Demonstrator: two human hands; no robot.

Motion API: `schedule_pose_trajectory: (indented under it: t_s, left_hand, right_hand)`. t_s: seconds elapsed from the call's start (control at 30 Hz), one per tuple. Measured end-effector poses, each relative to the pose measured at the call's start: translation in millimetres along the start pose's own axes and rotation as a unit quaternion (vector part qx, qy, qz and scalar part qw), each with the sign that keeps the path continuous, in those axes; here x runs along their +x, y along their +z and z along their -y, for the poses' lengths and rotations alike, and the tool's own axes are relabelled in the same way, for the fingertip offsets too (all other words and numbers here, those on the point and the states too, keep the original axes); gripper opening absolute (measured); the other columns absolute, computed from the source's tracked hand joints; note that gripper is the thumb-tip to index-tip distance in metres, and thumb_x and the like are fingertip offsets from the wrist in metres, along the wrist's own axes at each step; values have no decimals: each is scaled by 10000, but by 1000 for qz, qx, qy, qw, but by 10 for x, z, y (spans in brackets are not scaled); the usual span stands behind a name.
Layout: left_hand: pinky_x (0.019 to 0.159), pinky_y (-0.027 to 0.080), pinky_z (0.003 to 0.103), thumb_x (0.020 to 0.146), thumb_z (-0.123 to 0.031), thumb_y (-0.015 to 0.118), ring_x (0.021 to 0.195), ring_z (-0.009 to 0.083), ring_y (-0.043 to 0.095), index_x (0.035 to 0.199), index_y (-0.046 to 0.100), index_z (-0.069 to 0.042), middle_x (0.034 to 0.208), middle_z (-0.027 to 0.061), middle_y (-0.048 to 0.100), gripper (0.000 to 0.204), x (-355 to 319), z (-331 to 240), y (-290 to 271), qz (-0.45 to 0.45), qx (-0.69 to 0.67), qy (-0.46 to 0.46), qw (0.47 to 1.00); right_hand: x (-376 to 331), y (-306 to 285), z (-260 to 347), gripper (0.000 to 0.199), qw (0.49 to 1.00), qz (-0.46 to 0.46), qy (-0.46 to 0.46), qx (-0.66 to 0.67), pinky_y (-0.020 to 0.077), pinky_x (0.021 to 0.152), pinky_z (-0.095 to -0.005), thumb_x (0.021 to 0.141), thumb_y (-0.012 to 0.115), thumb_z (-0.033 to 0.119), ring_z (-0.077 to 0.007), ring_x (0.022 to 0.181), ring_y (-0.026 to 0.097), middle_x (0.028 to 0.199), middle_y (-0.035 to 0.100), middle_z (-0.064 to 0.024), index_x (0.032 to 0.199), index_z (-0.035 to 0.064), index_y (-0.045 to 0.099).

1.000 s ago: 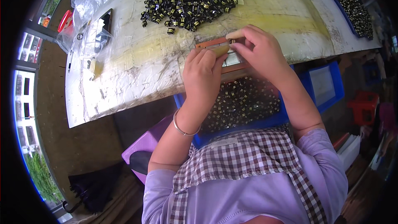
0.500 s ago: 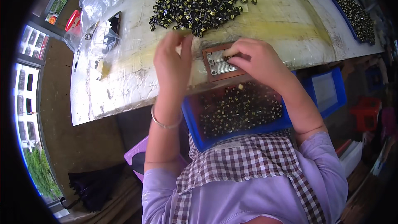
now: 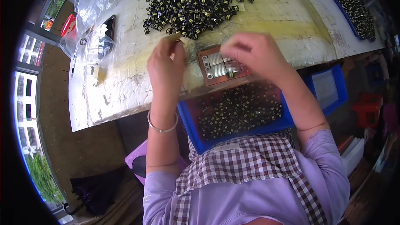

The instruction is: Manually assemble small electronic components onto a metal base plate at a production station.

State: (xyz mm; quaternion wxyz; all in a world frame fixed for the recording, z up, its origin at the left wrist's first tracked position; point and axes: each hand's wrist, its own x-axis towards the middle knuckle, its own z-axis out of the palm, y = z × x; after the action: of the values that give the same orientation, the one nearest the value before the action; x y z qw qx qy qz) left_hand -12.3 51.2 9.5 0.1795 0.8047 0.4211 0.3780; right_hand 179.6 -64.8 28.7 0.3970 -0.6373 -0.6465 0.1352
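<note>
My left hand (image 3: 166,64) is at the near edge of a heap of small black and yellow parts (image 3: 193,4), fingers curled together; what they hold, if anything, is hidden. My right hand (image 3: 258,54) hovers over the right side of a small jig (image 3: 214,62), a reddish-brown board with ridged metal plates and round fittings on its left. Its fingertips are smeared by motion. One small black and yellow part (image 3: 230,75) shows at the jig's near side; I cannot tell whether it lies there or is falling.
Under the table's edge, a blue tray (image 3: 189,129) at my lap holds many like parts. Left on the table (image 3: 129,87) lie a dark phone-like slab (image 3: 109,27) and clear plastic bags (image 3: 93,6). Another filled blue tray (image 3: 354,14) stands far right.
My right hand has lifted off the jig and a small part now shows below it. My left hand has shifted slightly left and down, still near the heap.
</note>
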Motion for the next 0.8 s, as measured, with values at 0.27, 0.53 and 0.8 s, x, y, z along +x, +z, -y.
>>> schedule_pose_trajectory:
  t_s: [0.27,0.53,0.8]
  left_hand:
    - [698,488,395,789,-74,703,764,300,590,934,693,-44,794,108,631,148,-268,-199,114,59,-72,136,986]
    - [710,480,383,768,-49,708,788,288,572,918,686,-55,800,87,607,152,-367,-362,189,88,-96,192,973]
    - [718,479,389,771,-41,702,793,295,573,933,682,-56,792,91,583,164,-459,-355,252,34,-59,207,976]
  right_hand:
    - [368,47,-339,227,976,-104,18,-190,506,707,-332,833,713,221,-210,751,621,880,627,-50,1026,103,697]
    - [101,139,-257,174,982,-142,-8,-125,505,700,-358,840,699,202,-258,751,616,916,644,-64,971,89,683]
    - [-24,217,-139,181,986,-132,-33,-101,506,681,-329,807,730,127,-259,774,615,889,641,-99,969,62,681]
